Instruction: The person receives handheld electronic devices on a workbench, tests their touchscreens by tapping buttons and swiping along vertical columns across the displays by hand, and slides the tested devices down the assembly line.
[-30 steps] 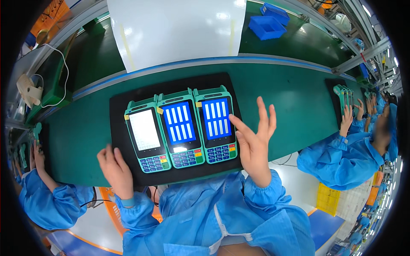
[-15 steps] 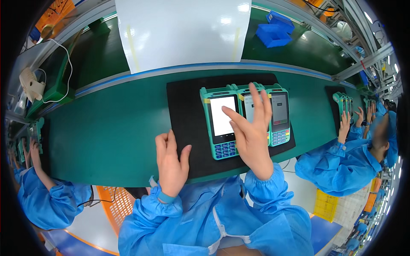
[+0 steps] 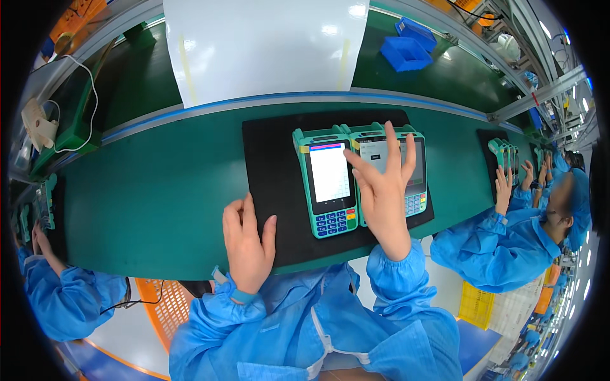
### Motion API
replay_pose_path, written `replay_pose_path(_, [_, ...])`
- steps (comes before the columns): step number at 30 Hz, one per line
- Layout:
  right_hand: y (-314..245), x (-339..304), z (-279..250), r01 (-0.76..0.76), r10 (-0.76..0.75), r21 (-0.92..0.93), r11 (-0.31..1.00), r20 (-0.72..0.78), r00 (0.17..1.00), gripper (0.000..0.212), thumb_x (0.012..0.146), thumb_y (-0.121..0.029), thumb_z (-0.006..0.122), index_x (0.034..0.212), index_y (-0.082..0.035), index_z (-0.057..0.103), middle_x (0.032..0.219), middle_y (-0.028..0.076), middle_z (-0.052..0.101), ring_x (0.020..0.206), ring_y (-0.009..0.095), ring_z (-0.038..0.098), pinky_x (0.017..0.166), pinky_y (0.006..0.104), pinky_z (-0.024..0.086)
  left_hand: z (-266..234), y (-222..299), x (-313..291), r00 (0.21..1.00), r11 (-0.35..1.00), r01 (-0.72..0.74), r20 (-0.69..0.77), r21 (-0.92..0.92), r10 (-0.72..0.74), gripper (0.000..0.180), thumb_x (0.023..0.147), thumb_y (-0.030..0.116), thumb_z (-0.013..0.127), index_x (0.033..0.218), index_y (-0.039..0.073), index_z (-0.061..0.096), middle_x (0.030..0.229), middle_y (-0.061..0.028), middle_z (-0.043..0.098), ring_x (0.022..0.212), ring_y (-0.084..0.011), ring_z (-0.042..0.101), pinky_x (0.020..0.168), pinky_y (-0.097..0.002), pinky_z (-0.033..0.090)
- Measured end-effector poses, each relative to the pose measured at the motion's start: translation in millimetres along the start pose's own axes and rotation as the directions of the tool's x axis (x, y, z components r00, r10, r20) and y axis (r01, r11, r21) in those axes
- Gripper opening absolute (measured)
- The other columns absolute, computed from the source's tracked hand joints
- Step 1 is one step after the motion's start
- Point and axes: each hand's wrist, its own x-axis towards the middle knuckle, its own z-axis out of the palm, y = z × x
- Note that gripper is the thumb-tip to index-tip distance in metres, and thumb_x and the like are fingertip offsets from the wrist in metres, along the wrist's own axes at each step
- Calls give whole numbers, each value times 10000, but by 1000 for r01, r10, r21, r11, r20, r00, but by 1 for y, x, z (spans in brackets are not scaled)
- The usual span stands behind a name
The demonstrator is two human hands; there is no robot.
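Note:
Three green payment terminals stand side by side on a black mat [image 3: 279, 235]. The left payment terminal [image 3: 330, 190] has a lit white screen with a coloured bar along its top and a blue keypad below. My right hand [image 3: 384, 197] hovers over the row with spread fingers, its index fingertip near the upper right edge of that screen. It partly hides the middle payment terminal [image 3: 368, 149] and the right payment terminal [image 3: 416, 184]. At the mat's left edge, my left hand [image 3: 248, 247] rests with fingers apart, holding nothing.
A white board [image 3: 267, 51] stands behind the green table [image 3: 146, 203]. Blue bins [image 3: 406, 52] sit at the back right. Co-workers in blue work at both sides, the right one [image 3: 502, 235] by more terminals. An orange basket [image 3: 162, 308] is below the table's left front.
My right index finger has shifted from the middle of the left screen to its upper right edge. That screen has gone from plain white to showing a coloured bar and faint grid lines.

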Motion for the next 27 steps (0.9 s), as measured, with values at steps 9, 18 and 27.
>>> replay_pose_path(9, [-3, -62, -14, -83, 85, -21, 996, 125, 988, 313, 892, -10, 584, 1087, -206, 731, 1555, 140, 203, 1422, 447, 23, 1123, 539, 194, -2, 5, 0, 1000, 1000, 13, 19, -12, -13, 437, 869, 75, 635, 1244, -106, 504, 1129, -200, 476, 1031, -350, 513, 893, -373, 435])
replay_pose_path(18, [-20, -47, 3, 67, -77, 69, 995, 163, 984, 359, 805, 4, 661, 1060, -238, 733, 1527, 205, 220, 1396, 514, 74, 1099, 616, 144, -2, 3, -1, 1000, 1000, 27, 11, -6, -27, 436, 866, 67, 635, 1245, -105, 506, 1129, -196, 478, 1031, -339, 517, 878, -365, 443])
replay_pose_path(27, [-17, 9, 20, 125, -126, 38, 991, 11, 992, 347, 813, 7, 665, 1054, -232, 736, 1533, 202, 198, 1388, 502, 112, 1090, 616, 158, -1, 2, -2, 1000, 999, 8, -5, -42, -9, 455, 847, 60, 653, 1241, -113, 507, 1125, -194, 483, 1029, -336, 518, 877, -362, 445])
